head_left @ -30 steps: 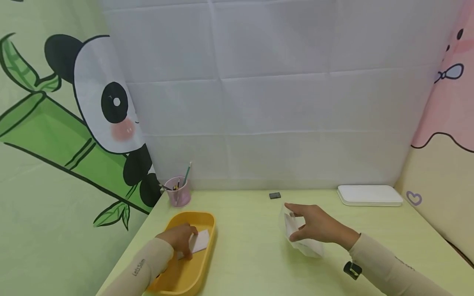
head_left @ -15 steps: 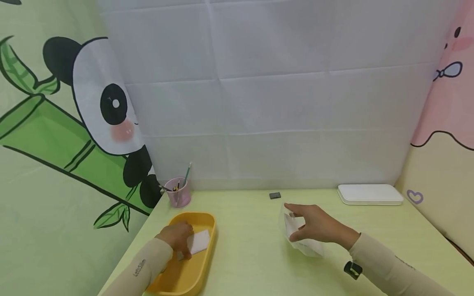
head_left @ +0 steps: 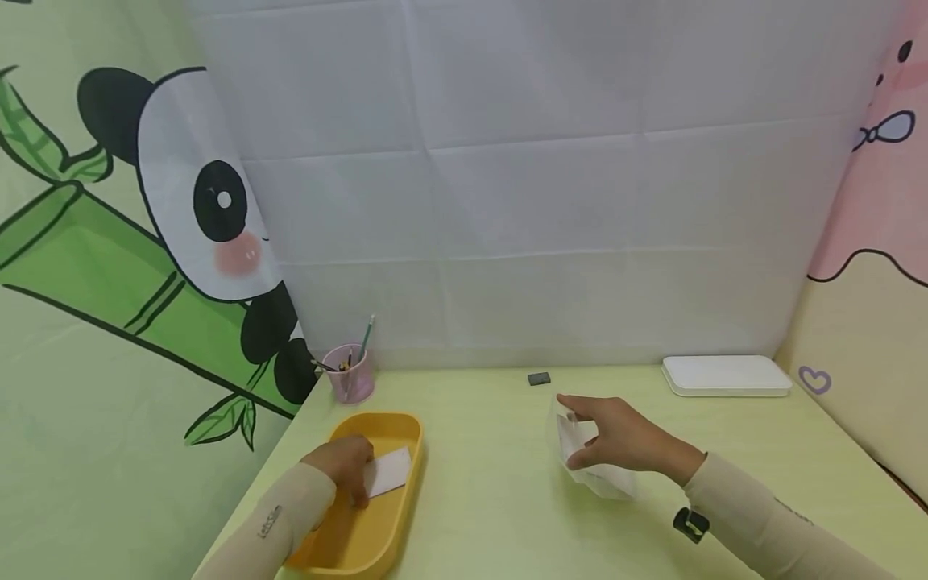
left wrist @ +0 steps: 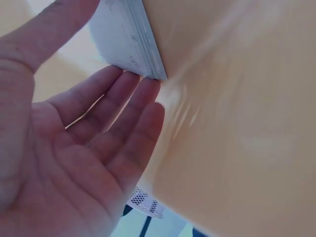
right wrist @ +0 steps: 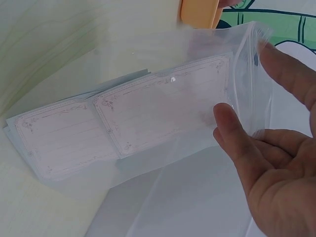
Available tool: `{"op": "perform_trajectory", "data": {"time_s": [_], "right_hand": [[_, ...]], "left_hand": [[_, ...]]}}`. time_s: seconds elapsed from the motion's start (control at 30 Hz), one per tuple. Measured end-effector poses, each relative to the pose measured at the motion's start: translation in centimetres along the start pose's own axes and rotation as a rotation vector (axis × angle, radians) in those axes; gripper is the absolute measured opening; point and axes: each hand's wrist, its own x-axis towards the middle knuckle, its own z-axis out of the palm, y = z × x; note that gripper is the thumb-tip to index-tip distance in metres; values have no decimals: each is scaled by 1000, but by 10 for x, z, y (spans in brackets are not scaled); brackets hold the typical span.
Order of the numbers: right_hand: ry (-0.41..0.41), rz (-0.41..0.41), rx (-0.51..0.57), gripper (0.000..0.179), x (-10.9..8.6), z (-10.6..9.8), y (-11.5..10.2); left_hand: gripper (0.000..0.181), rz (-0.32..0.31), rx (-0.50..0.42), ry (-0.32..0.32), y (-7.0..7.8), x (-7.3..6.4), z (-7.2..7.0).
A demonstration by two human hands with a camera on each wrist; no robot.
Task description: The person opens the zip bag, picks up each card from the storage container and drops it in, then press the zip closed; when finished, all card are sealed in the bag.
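In the head view my left hand [head_left: 339, 467] reaches into a yellow tray [head_left: 362, 540], at a stack of white cards [head_left: 389, 471]. The left wrist view has the fingertips against one edge of the card stack [left wrist: 131, 42], with the thumb at its opposite side. My right hand [head_left: 619, 433] grips a clear zip bag [head_left: 605, 482] near its mouth and keeps it spread, apart from the tray. Inside the bag, bordered cards [right wrist: 168, 106] with ruled lines overlap one another, as the right wrist view shows. The thumb lies over the bag's near wall.
A pink mesh pen cup [head_left: 351, 379] with pencils stands behind the tray. Further back on the pale green table [head_left: 478, 483] lies a small dark grey block [head_left: 539, 379]. At the back right is a flat white case [head_left: 727, 376]. Printed cloth walls surround the table.
The left hand has shifted slightly left over the cards, and a lower card corner that showed beneath it is now covered. The right hand and bag hold still.
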Motion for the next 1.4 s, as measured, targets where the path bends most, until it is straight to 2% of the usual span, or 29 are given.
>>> {"op": "perform_trajectory", "data": {"time_s": [0.13,0.3,0.47,0.73,0.83,1.03,1.27,1.4], "right_hand": [[-3,-8,-4,94,0,0,-1],[0,-1,-5,94,0,0,-2],[4,-2,-5,93,0,0,-2],[5,-12,-5,92,0,-1,-4],[6,-9,-7,92,0,-1,-5],[7,6,-1,92,-1,0,-6],[1,2,-1,92,-1,0,-6],[1,-3,-1,92,0,0,-6]], "left_hand": [[51,-2,-21,-2,0,-3,-1],[48,25,31,47,-2,-8,-7],[50,47,12,91,-5,-14,-20],[64,64,-39,156,-9,-29,-46],[66,98,-44,192,-6,-33,-53],[66,179,-42,240,17,-38,-63],[63,308,1,340,57,-40,-66],[64,342,-12,344,81,-42,-67]]}}
